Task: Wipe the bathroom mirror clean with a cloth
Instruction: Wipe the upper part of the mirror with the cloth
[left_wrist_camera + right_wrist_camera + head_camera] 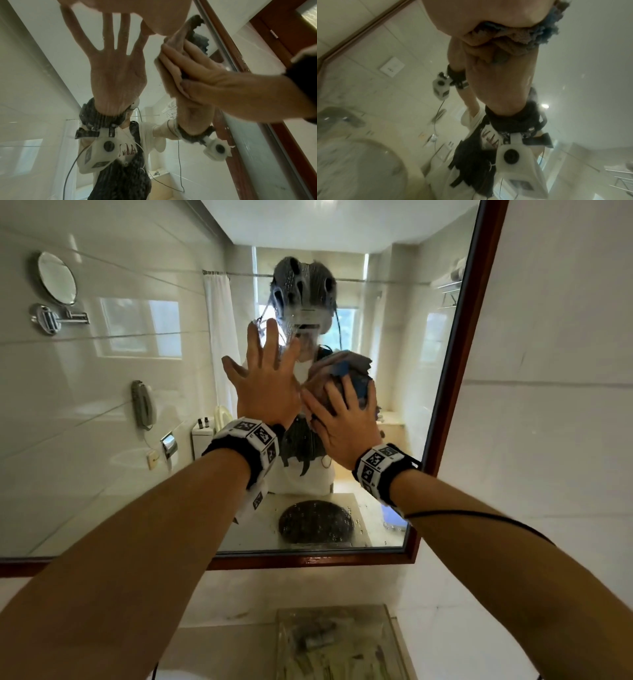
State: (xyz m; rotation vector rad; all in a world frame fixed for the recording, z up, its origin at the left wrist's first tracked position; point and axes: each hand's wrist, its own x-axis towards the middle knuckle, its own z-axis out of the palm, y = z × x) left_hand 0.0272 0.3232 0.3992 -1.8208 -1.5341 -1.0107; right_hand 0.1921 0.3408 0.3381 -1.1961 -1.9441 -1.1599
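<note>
Toward the right edge of the mirror (113,412), mid-height: one cloth (337,371), bunched, brown and blue, pressed to the glass under the right hand (342,422), fingers spread flat over it. Just beside it, left hand (265,378): empty, fingers splayed, palm flat on the glass. Water droplets (356,520): near the bottom edge, unwiped. Risks, as judged: bare left palm likely to print fresh smears; bunched cloth may streak rather than clear; wooden frame (459,364) close, so strokes may catch it.
</note>
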